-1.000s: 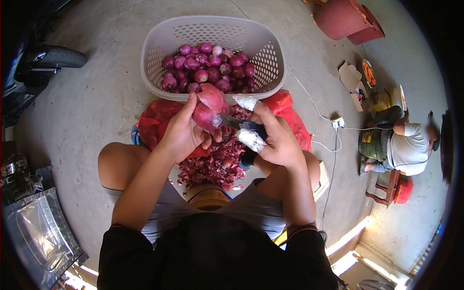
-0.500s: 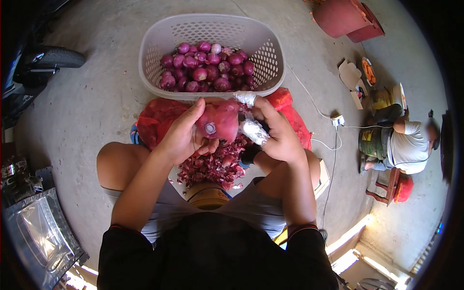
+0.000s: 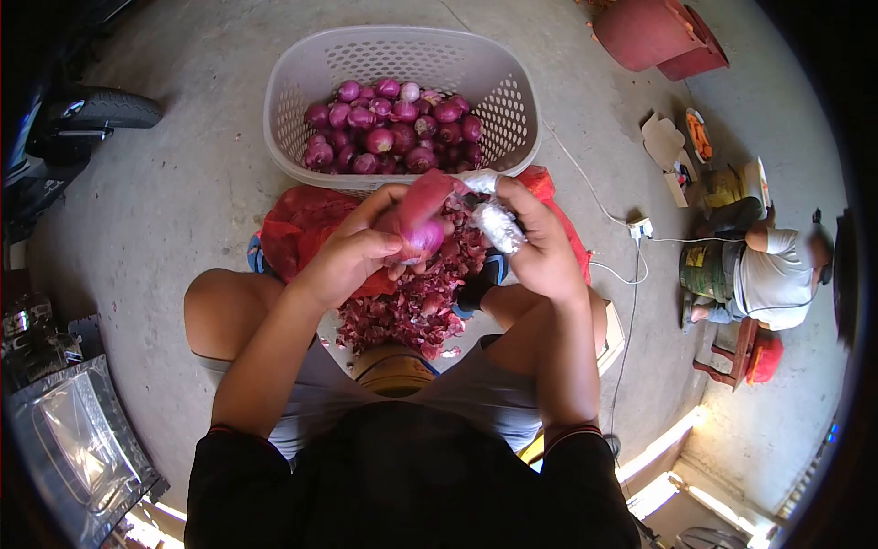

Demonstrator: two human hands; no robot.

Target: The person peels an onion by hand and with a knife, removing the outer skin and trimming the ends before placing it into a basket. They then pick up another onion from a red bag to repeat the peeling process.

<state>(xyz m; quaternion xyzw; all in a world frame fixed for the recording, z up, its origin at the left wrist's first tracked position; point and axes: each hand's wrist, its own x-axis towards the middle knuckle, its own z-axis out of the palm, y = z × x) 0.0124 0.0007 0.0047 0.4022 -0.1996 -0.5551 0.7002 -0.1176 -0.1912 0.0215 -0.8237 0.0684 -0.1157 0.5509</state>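
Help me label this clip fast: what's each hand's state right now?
Left hand: closed around a red onion.
Right hand: partly curled, wrapped fingertips by the onion's loose skin; its grip cannot be told.

The basket [image 3: 402, 59] is smooth, matt plastic. The onion [image 3: 426, 241] looks glossy — its loose skin [image 3: 428, 194] duller and papery, like the peelings [image 3: 398, 320]. Silvery wraps [image 3: 498, 227] shine, crinkled like foil — the floor [image 3: 174, 210] looks like matt concrete.

We see a black shirt [image 3: 402, 485], thin reddish trim [image 3: 572, 432] on its short sleeves [image 3: 242, 467], grey shorts [image 3: 494, 395], silvery wraps [image 3: 498, 227] on the right hand [image 3: 546, 261], dark footwear [image 3: 472, 291] with blue.
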